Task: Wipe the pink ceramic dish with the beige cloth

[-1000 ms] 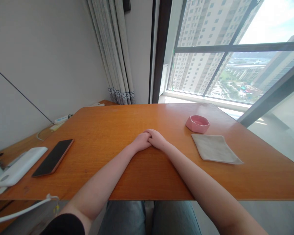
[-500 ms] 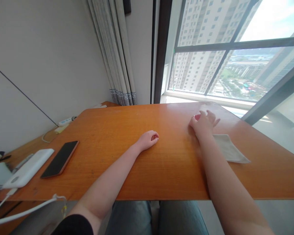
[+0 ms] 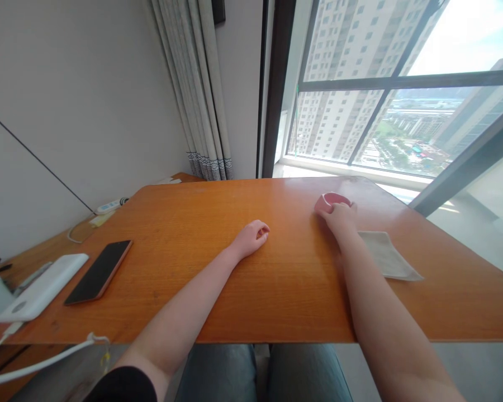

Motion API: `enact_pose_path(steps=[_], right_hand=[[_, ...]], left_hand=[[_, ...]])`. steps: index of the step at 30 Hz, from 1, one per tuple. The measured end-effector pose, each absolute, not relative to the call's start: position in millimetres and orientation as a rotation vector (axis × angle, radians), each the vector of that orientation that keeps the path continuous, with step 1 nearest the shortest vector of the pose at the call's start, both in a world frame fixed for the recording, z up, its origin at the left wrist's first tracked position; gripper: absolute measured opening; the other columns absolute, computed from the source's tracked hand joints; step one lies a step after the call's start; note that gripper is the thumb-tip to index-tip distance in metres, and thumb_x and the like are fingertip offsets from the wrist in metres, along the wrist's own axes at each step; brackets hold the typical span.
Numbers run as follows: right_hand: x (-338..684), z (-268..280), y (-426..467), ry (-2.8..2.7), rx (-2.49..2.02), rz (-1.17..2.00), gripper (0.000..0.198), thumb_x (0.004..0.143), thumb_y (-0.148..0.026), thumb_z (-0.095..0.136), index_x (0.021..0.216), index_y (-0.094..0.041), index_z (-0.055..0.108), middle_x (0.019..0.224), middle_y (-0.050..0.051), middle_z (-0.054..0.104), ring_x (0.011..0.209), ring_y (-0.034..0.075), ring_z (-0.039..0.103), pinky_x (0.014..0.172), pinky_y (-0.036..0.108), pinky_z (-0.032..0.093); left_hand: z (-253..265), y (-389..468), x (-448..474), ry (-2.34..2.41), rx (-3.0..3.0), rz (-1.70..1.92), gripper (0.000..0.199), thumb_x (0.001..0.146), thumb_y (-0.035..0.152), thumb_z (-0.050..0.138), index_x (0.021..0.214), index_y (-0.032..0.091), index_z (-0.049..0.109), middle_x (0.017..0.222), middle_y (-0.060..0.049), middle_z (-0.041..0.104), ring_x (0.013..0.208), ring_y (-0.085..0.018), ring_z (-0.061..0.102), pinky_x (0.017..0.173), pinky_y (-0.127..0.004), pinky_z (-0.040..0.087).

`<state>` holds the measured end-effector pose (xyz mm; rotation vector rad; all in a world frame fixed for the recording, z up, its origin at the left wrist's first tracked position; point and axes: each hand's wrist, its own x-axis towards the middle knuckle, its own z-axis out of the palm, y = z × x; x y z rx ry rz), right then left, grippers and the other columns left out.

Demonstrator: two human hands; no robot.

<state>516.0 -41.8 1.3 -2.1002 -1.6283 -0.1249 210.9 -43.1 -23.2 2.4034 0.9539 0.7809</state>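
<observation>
Toward the far right of the wooden table (image 3: 184, 251), my right hand (image 3: 342, 216) grips the near side of a small pink bowl (image 3: 322, 203). The bowl's round rim faces up, and part of its wall is hidden by my fingers. I cannot tell whether its base touches the tabletop. My left hand (image 3: 251, 237) rests near the middle of the table, its fingers loosely curled in and nothing visible in them. A folded light grey cloth (image 3: 388, 257) lies flat beside my right forearm, which partly covers it.
On the left lie a dark-screened phone (image 3: 98, 272) and a white power bank (image 3: 46, 285) with a white cable (image 3: 37, 365) plugged in. A power strip (image 3: 111, 206) sits by the wall. A large window (image 3: 360, 123) stands beyond the table's right side.
My right hand has turned and shifted slightly left. Its fingers, spread before, now close on the pink bowl, and more of the bowl shows. My left hand stays put.
</observation>
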Motion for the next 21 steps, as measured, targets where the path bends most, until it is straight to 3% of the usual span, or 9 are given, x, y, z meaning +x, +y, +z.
enact_pose_path(steps=[5,7,9,11,14,18,21], right_hand=[[439,11,-43,-2.0,-1.819,-0.054,0.027,0.082,-0.04,0.057,0.08,-0.015,0.068,0.086,0.01,0.063,0.114,0.029,0.049,0.111,0.042,0.023],[403,13,-51,-2.106,-1.628,0.02,0.026,0.081,-0.04,0.058,0.081,-0.017,0.069,0.083,0.01,0.063,0.122,0.029,0.044,0.11,0.041,0.027],[374,12,-61,-2.186,-1.412,0.062,0.022,0.083,-0.035,0.057,0.087,-0.018,0.069,0.084,0.008,0.064,0.119,0.026,0.047,0.112,0.042,0.024],[356,12,-70,-2.24,-1.228,0.114,0.019,0.083,-0.033,0.057,0.089,-0.019,0.069,0.088,0.007,0.064,0.115,0.024,0.05,0.113,0.043,0.025],[347,14,-79,-2.228,-1.102,0.21,0.022,0.083,-0.037,0.059,0.09,-0.018,0.065,0.1,0.01,0.063,0.116,0.025,0.049,0.108,0.045,0.034],[354,18,-82,-1.966,-1.113,0.14,0.05,0.086,-0.042,0.052,0.13,-0.02,0.043,0.139,0.013,0.041,0.139,0.027,0.023,0.11,0.05,0.029],[363,11,-75,-1.85,-1.26,0.103,0.055,0.09,-0.041,0.042,0.14,-0.021,0.03,0.145,0.013,0.033,0.142,0.027,0.016,0.113,0.052,0.023]], left_hand=[[-5,-53,207,1.111,2.644,1.028,0.048,0.082,0.027,0.055,0.128,0.021,0.045,0.137,-0.012,0.044,0.13,-0.025,0.037,0.111,-0.047,0.027],[4,-57,205,1.131,2.815,0.955,0.054,0.082,0.028,0.056,0.133,0.021,0.041,0.143,-0.012,0.039,0.136,-0.027,0.029,0.114,-0.053,0.014],[10,-61,201,1.143,2.923,0.855,0.052,0.08,0.028,0.058,0.13,0.02,0.044,0.14,-0.013,0.044,0.135,-0.029,0.032,0.114,-0.058,0.006],[13,-63,197,1.155,2.957,0.752,0.041,0.079,0.029,0.059,0.117,0.018,0.054,0.125,-0.013,0.056,0.124,-0.029,0.044,0.114,-0.058,0.009],[15,-63,185,1.132,2.944,0.691,0.023,0.079,0.034,0.059,0.093,0.016,0.061,0.097,-0.009,0.064,0.101,-0.024,0.056,0.111,-0.051,0.025],[22,-51,153,1.334,2.819,0.829,0.028,0.077,0.043,0.063,0.085,0.017,0.057,0.091,-0.009,0.064,0.091,-0.024,0.057,0.098,-0.044,0.04],[27,-31,112,1.782,2.679,0.922,0.03,0.073,0.043,0.068,0.081,0.016,0.056,0.089,-0.011,0.064,0.09,-0.027,0.056,0.094,-0.044,0.04]])
